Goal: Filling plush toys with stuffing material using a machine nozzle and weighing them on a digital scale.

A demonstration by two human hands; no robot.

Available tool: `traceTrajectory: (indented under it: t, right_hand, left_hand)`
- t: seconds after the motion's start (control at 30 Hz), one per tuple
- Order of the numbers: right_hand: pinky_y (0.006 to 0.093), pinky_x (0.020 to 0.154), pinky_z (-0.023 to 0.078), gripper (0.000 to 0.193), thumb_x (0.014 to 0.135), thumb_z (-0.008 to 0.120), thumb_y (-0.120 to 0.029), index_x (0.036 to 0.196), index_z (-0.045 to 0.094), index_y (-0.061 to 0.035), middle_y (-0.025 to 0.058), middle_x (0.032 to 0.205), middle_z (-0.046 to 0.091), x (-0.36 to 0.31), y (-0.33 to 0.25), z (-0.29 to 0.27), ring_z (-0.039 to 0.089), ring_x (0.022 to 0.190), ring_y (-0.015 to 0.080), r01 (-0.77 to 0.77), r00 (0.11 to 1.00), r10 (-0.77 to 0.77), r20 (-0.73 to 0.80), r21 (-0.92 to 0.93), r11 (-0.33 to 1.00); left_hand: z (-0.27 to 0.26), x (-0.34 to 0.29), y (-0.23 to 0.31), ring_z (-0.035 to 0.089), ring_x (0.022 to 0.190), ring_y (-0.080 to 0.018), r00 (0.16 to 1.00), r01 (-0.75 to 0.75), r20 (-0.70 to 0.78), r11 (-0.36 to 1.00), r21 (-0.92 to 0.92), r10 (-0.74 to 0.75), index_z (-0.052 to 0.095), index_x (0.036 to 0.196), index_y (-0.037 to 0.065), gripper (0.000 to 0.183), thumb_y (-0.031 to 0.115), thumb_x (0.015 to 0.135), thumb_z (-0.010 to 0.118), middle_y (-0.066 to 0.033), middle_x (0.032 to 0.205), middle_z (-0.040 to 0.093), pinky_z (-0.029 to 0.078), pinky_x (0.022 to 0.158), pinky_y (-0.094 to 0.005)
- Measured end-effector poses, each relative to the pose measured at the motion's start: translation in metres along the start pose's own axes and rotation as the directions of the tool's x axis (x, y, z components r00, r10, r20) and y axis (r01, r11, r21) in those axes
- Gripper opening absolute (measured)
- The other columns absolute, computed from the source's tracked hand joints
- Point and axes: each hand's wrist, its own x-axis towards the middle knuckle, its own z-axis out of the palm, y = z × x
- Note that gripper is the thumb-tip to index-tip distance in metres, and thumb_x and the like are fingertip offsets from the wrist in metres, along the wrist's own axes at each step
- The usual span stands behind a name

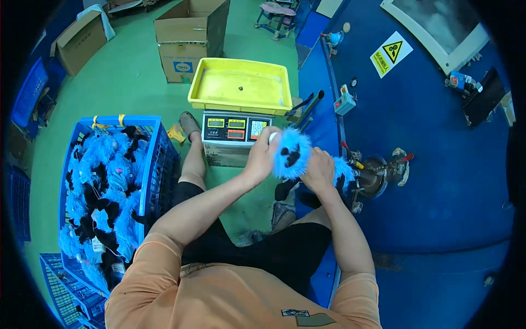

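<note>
A blue furry plush toy (291,154) with black patches is between my two hands, in front of the scale. My left hand (262,158) is closed on its left side, next to a small white round part. My right hand (319,171) grips its other side, fingers wrapped in the fur. More blue fur (343,174) shows just right of that hand, against the metal nozzle (374,176) on the blue machine; whether it belongs to the same toy I cannot tell. Black limbs dangle below my right hand.
A blue crate (152,181) piled with similar plush toys stands at my left. Ahead, a yellow tray (241,106) rests on a digital scale (237,129). Cardboard boxes (183,55) stand farther off on the green floor. The blue machine wall (438,208) fills the right side.
</note>
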Motion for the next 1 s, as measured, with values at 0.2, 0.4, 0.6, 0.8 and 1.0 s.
traceTrajectory:
  t: [0.2,0.4,0.6,0.8,1.0]
  right_hand:
    - [0.0439,0.067,0.048,0.023,0.082,0.065,-0.027,0.097,0.062,-0.0100,0.0102,0.078,0.066,0.001,-0.003,-0.009,0.061,0.071,0.0326,0.049,0.998,-0.041,-0.057,0.149,0.988]
    - [0.0437,0.068,0.048,0.021,0.084,0.063,-0.029,0.094,0.060,-0.0108,0.0103,0.078,0.065,0.006,-0.009,-0.011,0.062,0.071,0.0320,-0.088,0.991,0.082,0.109,0.045,0.995]
    - [0.0420,0.071,0.048,0.019,0.086,0.064,-0.029,0.090,0.057,-0.0113,0.0101,0.078,0.065,0.003,0.000,0.004,0.062,0.073,0.0304,0.025,0.999,-0.021,-0.034,0.104,0.994]
    - [0.0416,0.072,0.047,0.023,0.086,0.066,-0.031,0.090,0.056,-0.0108,0.0096,0.078,0.065,0.015,-0.006,0.014,0.062,0.073,0.0299,0.192,0.967,-0.189,-0.169,-0.003,0.981]
    - [0.0407,0.072,0.047,0.024,0.089,0.063,-0.032,0.091,0.055,-0.0093,0.0085,0.079,0.064,-0.012,0.046,0.012,0.062,0.073,0.0295,0.033,0.998,-0.035,-0.053,-0.041,0.999]
  left_hand:
    - [0.011,-0.073,-0.012,0.049,0.077,-0.0178,0.993,-0.116,-0.001,0.986,-0.116,0.117,0.040,0.128,0.006,0.030,0.015,0.100,0.047,-0.0073,0.095,0.050,0.045,0.072,-0.0338]
    - [-0.007,-0.003,-0.004,0.059,0.101,-0.0256,0.997,0.078,0.013,0.995,-0.061,-0.077,0.050,0.127,0.002,0.033,0.024,0.104,0.044,-0.0161,0.115,0.061,0.046,0.091,-0.0365]
    - [-0.016,-0.046,0.041,0.055,0.105,-0.0246,0.972,-0.211,0.161,0.942,0.260,0.173,0.053,0.132,0.007,0.038,0.018,0.095,0.058,-0.0127,0.120,0.058,0.045,0.091,-0.0375]
    - [-0.005,-0.054,-0.047,0.056,0.096,-0.0313,0.992,-0.085,-0.083,0.992,0.093,0.092,0.044,0.143,0.004,0.060,0.028,0.091,0.064,-0.0179,0.115,0.054,0.046,0.086,-0.0404]
    - [0.037,-0.022,-0.028,0.058,0.102,-0.0320,0.999,-0.009,0.045,0.998,0.069,0.006,0.054,0.135,0.003,0.051,0.032,0.094,0.063,-0.0202,0.117,0.060,0.046,0.092,-0.0390]
